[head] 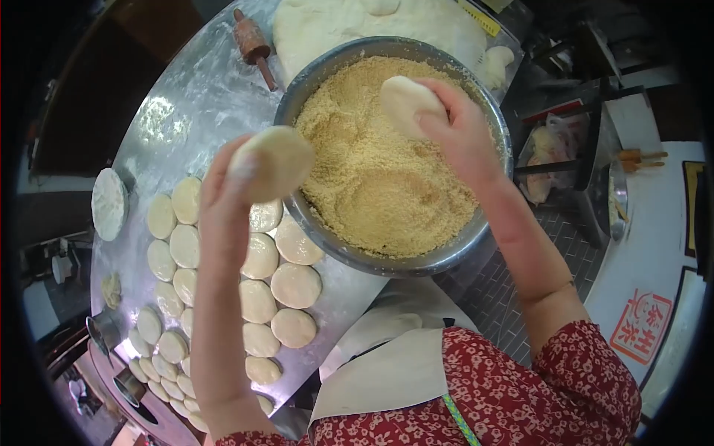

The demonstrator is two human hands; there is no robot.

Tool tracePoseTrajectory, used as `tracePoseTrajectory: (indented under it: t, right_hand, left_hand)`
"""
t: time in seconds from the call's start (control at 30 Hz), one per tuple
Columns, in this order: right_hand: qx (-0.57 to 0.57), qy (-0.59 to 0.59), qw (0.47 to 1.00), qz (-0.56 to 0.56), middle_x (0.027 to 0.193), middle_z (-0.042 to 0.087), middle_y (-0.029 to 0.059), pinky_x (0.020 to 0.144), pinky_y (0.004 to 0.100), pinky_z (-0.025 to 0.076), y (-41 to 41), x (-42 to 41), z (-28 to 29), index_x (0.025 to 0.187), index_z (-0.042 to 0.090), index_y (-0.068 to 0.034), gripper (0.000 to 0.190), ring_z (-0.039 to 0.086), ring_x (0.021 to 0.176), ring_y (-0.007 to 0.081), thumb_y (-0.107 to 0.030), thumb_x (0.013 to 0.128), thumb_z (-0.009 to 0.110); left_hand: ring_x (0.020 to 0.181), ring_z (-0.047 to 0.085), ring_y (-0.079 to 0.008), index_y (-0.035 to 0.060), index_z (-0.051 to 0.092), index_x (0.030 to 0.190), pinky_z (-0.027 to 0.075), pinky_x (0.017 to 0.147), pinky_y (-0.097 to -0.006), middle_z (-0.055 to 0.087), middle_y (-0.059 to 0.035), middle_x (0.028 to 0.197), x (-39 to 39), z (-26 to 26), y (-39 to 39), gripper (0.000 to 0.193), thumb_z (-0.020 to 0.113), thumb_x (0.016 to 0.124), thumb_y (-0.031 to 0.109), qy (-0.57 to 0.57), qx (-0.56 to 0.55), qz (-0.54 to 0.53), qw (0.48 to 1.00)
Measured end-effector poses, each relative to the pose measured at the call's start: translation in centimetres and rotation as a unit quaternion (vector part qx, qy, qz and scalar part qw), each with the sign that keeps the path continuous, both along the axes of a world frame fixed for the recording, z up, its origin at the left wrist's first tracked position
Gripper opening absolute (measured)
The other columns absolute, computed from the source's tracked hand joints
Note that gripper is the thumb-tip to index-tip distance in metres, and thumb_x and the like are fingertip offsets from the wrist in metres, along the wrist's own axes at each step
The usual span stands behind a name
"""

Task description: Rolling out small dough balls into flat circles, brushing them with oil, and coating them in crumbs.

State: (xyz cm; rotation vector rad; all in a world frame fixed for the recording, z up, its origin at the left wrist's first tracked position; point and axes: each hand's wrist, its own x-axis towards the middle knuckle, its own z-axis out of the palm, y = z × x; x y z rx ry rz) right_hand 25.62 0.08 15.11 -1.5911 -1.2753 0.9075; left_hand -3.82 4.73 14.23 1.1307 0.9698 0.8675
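Note:
My left hand (226, 173) holds a flat round of dough (273, 164), slightly blurred, at the left rim of a large metal bowl (390, 267). Over the bowl, my right hand (460, 131) grips another flat dough round (410, 106) between thumb and fingers. Yellowish crumbly filling or coating (385, 195) fills much of the bowl, with hollows in its surface. Below and left of the bowl, many pale dough rounds (295, 285) lie in rows on the metal table, some shiny; my left forearm hides part of them.
A wooden rolling pin (252, 44) lies on the floured metal table (189, 111). Behind the bowl spreads a large sheet of dough (323, 28). A white floury dish or mound (109, 204) sits at the left edge, with metal containers (129, 387) near the lower left.

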Motion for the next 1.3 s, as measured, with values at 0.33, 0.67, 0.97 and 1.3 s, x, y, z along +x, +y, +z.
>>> tracePoseTrajectory:
  t: [0.33,0.67,0.97,1.3]
  right_hand:
    - [0.143,-0.346,0.913,0.162,0.134,0.053,0.0187,0.11,0.0453,0.035,-3.9,4.6,-4.3,0.127,0.055,-0.002,0.05,0.046,0.129,0.0343,-0.005,0.078,0.065]
    - [-0.099,-0.11,0.974,0.172,0.127,0.057,0.017,0.094,0.0413,0.05,3.8,4.3,-6.7,0.127,0.054,-0.003,0.046,0.058,0.114,0.0299,-0.01,0.082,0.061]
    - [0.011,0.269,0.963,0.021,0.124,0.056,0.0137,0.096,0.0406,0.049,-0.4,5.9,-7.1,0.124,0.053,0.0,0.037,0.057,0.114,0.0259,-0.011,0.089,0.055]
    - [0.198,-0.297,0.859,0.367,0.149,0.039,0.0168,0.118,0.0486,0.016,-2.1,-7.6,-0.9,0.14,0.045,-0.003,0.057,0.028,0.143,0.0347,-0.012,0.085,0.057]
  left_hand:
    - [0.109,0.054,-0.035,0.0049,0.057,0.112,0.043,0.094,-0.045,0.058,-0.0136,0.115,7.5,-3.4,-4.1,0.041,0.073,0.076,0.016,0.381,0.465,-0.187,0.777]
    - [0.108,0.055,-0.0306,0.0053,0.056,0.097,0.045,0.089,-0.0426,0.057,-0.0156,0.117,9.6,-5.7,-2.1,0.028,0.069,0.074,0.015,0.476,0.526,-0.13,0.693]
    - [0.118,0.055,-0.0282,0.0038,0.052,0.124,0.044,0.102,-0.0432,0.058,-0.0151,0.125,10.7,-4.4,-1.0,0.045,0.049,0.094,0.037,-0.265,-0.231,0.045,0.935]
    - [0.117,0.056,-0.0231,0.0076,0.048,0.132,0.046,0.1,-0.0388,0.058,-0.0091,0.127,5.8,-1.3,-5.4,0.051,0.036,0.102,0.046,-0.389,-0.245,0.141,0.877]
